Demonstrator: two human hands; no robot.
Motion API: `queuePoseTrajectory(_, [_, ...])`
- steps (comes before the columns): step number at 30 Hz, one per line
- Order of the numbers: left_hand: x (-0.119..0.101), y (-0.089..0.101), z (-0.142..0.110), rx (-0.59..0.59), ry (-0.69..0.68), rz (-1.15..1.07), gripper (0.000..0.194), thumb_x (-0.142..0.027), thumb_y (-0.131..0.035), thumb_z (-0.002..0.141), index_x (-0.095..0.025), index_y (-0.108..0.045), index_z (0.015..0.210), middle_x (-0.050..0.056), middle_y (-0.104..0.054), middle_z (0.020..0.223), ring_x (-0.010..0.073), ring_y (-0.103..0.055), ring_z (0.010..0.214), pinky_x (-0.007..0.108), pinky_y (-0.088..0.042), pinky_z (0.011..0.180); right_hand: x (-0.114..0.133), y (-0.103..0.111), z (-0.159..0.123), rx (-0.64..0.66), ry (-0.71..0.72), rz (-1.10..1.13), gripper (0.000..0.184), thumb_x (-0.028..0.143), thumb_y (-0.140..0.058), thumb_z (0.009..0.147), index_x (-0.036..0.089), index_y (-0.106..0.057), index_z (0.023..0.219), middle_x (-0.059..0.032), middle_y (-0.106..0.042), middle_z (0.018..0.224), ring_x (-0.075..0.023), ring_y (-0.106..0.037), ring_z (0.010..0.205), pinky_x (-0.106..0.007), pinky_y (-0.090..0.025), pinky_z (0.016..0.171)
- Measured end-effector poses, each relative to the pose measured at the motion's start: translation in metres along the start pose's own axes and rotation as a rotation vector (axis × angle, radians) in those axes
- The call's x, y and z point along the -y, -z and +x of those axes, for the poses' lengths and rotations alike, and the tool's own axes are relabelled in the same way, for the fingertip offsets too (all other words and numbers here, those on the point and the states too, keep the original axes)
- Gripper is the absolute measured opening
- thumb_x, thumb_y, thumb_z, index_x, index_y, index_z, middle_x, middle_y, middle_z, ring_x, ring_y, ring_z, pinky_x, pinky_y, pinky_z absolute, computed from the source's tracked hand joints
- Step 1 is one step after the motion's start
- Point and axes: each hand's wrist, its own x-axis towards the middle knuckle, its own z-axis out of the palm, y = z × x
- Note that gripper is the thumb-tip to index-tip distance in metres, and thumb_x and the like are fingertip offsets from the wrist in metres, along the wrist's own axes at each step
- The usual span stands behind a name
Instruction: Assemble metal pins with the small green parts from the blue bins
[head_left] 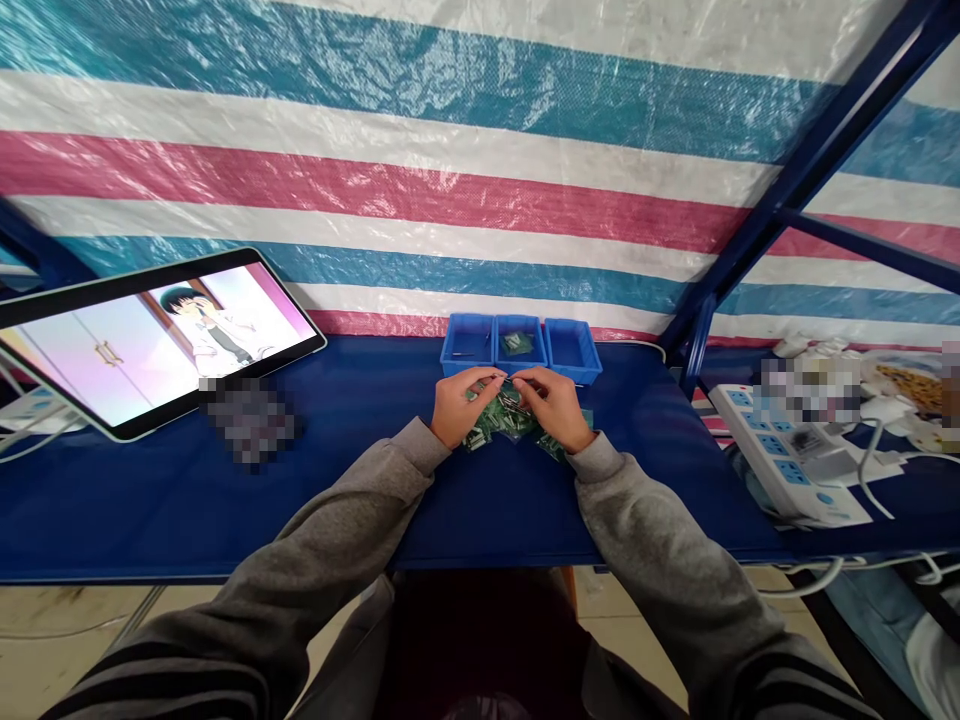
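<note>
My left hand and my right hand meet over the blue table, thumbs and forefingers pinched close together. Something small and thin is between the fingertips, too small to name. Below and around the hands lies a heap of small clear packets with green contents. Just beyond the fingers stand three blue plastic bins side by side. The left bin has a thin, small item in it. A green packet lies in the middle bin. Nothing shows inside the right bin.
A tablet playing a cartoon leans at the left, with a blurred dark object before it. On the right lie a white power strip, plugs and cables. Blue metal posts and a striped plastic sheet bound the back.
</note>
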Motion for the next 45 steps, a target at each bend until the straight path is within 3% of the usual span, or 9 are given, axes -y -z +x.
queuePoseTrajectory(8, [0.002,-0.002,-0.001,-0.007,0.046,-0.027,0.03,-0.042,-0.053,0.093,-0.017,-0.069,0.096,0.006,-0.073,0.088,0.0155,-0.068,0.068,0.026,-0.057,0.062,0.001,0.001,0.0,-0.045,-0.014,0.008,0.033,0.047,-0.05,0.091,0.02,-0.069,0.09,-0.0072,-0.07,0.085,-0.0156,-0.06,0.056,-0.03,-0.05,0.056])
queuePoseTrajectory(13, [0.005,-0.002,0.001,0.021,-0.02,0.042,0.034,-0.044,-0.048,0.096,-0.018,-0.07,0.1,0.007,-0.07,0.09,0.0157,-0.063,0.073,0.025,-0.052,0.062,0.004,0.002,0.001,-0.055,-0.016,0.007,0.032,0.045,-0.05,0.091,0.019,-0.068,0.089,-0.007,-0.07,0.084,-0.0153,-0.06,0.056,-0.03,-0.05,0.056])
queuePoseTrajectory(20, [0.01,-0.002,0.001,0.038,-0.036,0.093,0.036,-0.043,-0.045,0.098,-0.018,-0.071,0.104,0.004,-0.062,0.074,0.0142,-0.054,0.063,0.027,-0.046,0.064,0.003,0.001,0.001,-0.06,-0.013,0.011,0.028,0.042,-0.051,0.092,0.019,-0.069,0.091,-0.0072,-0.07,0.086,-0.0149,-0.06,0.056,-0.029,-0.05,0.055])
queuePoseTrajectory(30, [0.011,0.001,0.002,-0.004,-0.06,0.105,0.036,-0.042,-0.045,0.098,-0.019,-0.073,0.102,0.005,-0.062,0.081,0.0138,-0.054,0.064,0.027,-0.046,0.064,0.0,0.001,0.0,-0.062,-0.021,0.011,0.027,0.042,-0.053,0.09,0.02,-0.069,0.094,-0.0062,-0.07,0.086,-0.0145,-0.06,0.056,-0.029,-0.051,0.055])
queuePoseTrajectory(37, [0.014,-0.003,-0.001,0.057,0.064,-0.031,0.034,-0.043,-0.047,0.097,-0.018,-0.068,0.106,-0.003,-0.05,0.052,0.011,-0.047,0.046,0.023,-0.039,0.051,0.002,0.0,-0.001,-0.007,0.007,0.007,0.027,0.042,-0.054,0.09,0.021,-0.069,0.095,-0.0068,-0.07,0.088,-0.0157,-0.061,0.061,-0.029,-0.051,0.056])
queuePoseTrajectory(45, [0.008,-0.001,-0.002,0.101,0.096,-0.039,0.035,-0.048,-0.051,0.094,-0.018,-0.064,0.106,-0.006,-0.04,0.044,0.0098,-0.036,0.04,0.023,-0.029,0.043,0.004,-0.002,-0.002,0.087,0.076,0.038,0.022,0.042,-0.061,0.087,0.021,-0.069,0.089,-0.0048,-0.067,0.077,-0.0165,-0.061,0.06,-0.029,-0.051,0.056])
